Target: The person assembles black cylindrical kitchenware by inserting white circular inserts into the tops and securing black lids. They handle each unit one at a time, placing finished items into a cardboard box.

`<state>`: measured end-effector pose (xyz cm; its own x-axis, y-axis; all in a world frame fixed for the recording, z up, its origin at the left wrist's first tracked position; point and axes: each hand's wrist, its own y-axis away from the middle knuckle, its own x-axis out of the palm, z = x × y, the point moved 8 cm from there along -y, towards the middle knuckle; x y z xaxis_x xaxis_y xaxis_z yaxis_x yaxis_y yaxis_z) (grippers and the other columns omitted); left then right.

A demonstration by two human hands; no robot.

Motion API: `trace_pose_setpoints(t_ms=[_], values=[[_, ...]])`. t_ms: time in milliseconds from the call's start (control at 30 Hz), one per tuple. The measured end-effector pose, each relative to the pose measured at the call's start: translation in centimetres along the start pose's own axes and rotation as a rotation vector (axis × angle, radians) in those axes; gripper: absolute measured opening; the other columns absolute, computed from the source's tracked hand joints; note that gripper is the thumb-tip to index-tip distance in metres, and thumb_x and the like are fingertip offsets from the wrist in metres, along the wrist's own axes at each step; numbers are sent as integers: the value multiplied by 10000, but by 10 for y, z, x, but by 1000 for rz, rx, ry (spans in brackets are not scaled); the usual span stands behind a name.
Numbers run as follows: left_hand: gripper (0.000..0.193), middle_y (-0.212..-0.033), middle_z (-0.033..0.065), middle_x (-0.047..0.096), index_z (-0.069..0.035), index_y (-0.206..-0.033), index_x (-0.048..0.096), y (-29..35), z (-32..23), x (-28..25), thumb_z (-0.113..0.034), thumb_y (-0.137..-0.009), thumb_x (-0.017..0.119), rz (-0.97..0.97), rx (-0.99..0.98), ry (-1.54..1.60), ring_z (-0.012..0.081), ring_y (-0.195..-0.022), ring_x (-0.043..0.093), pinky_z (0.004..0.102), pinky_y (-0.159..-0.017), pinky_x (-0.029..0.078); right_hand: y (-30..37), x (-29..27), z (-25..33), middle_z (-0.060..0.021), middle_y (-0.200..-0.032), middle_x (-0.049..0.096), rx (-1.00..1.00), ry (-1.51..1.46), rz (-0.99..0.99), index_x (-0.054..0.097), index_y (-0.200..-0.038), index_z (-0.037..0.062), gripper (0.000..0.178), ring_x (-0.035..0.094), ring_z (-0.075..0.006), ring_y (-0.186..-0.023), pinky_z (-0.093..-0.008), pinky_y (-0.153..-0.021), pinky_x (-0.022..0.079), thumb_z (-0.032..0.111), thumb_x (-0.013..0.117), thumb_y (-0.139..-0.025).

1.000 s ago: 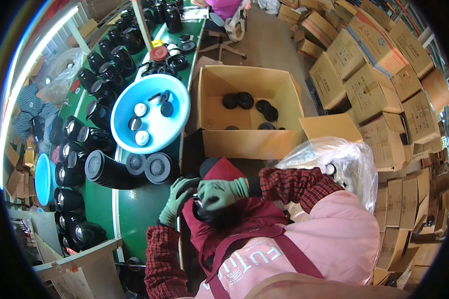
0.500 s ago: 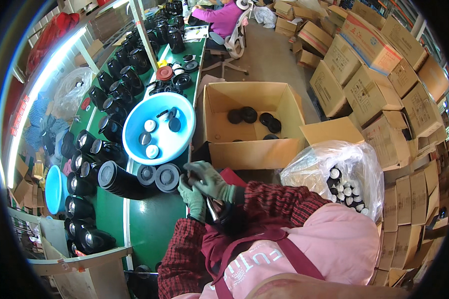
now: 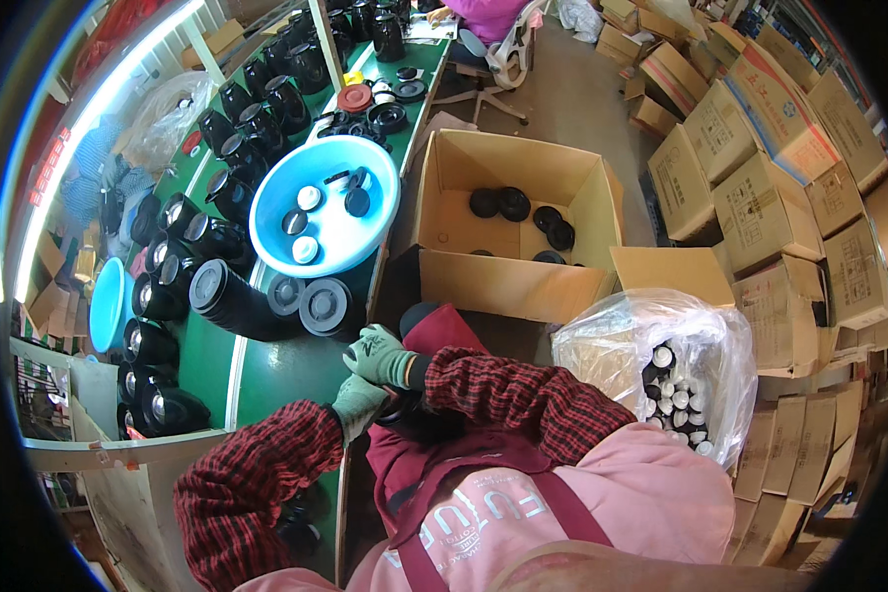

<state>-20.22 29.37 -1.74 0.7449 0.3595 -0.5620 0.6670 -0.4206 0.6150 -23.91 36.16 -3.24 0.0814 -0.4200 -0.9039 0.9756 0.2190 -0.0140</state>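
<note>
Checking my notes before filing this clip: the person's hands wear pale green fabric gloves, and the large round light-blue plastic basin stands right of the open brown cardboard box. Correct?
One slip: the large round light-blue plastic basin stands left of the open brown cardboard box, as the head view shows. The left hand and right hand are gloved as stated.

Easiest lane I can see from here is the open stretch of green table (image 3: 281, 375) far-left of the left hand (image 3: 359, 403). Go farther and you hit the black lid stacks (image 3: 326, 308), then the blue basin (image 3: 340, 235) behind them. Black jars (image 3: 173, 407) wall off the left side. Over right, the big carton (image 3: 513, 284) is open from above, but its near wall and the puffy plastic bag (image 3: 597, 345) kinda block a low reach.
</note>
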Motion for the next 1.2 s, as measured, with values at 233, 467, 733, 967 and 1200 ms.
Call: trace_pose_setpoints(t_ms=[233, 467, 733, 967, 1200], values=[[292, -1026, 184, 687, -74, -1078, 694, 11, -30, -9, -175, -808, 648, -66, 347, -373, 434, -971, 653, 485, -826, 536, 64, -39, -4, -66, -722, 646, -261, 272, -531, 704, -863, 150, 290, 618, -299, -795, -496, -785, 415, 376, 543, -949], [375, -1042, 125, 633, -148, -1176, 654, 22, -41, -18, -193, -804, 648, -31, 626, -474, 355, -1000, 634, 452, -866, 536, 70, -79, -18, -177, -889, 723, -121, -79, 332, 715, -982, 72, 639, 704, -342, -844, -431, -745, 514, 681, 622, -812], [276, -1093, 200, 640, -52, -1078, 620, 26, -54, 2, -190, -841, 653, 67, 502, -416, 402, -1019, 644, 485, -872, 511, 86, -6, -45, 11, -719, 668, 34, -428, 1862, 711, -938, 117, 300, 576, -113, -545, -291, -487, 449, 393, 604, -980], [448, -1119, 148, 649, -133, -1230, 616, 16, -43, -4, -161, -784, 648, 154, 710, -383, 362, -1029, 658, 458, -843, 555, 120, 4, -19, 60, -508, 408, 180, -1097, 1850, 478, -636, 201, 358, 373, -74, -399, -238, -383, 303, 311, 550, -969], [391, -1028, 69, 631, -148, -1147, 647, -22, -67, 19, -277, -779, 671, 213, 1492, -667, 263, -900, 656, 389, -757, 557, 155, -4, 5, 83, -543, 418, 1141, -1719, 1098, 499, -684, 195, 274, 356, -42, -406, -212, -376, 280, 230, 579, -944]])
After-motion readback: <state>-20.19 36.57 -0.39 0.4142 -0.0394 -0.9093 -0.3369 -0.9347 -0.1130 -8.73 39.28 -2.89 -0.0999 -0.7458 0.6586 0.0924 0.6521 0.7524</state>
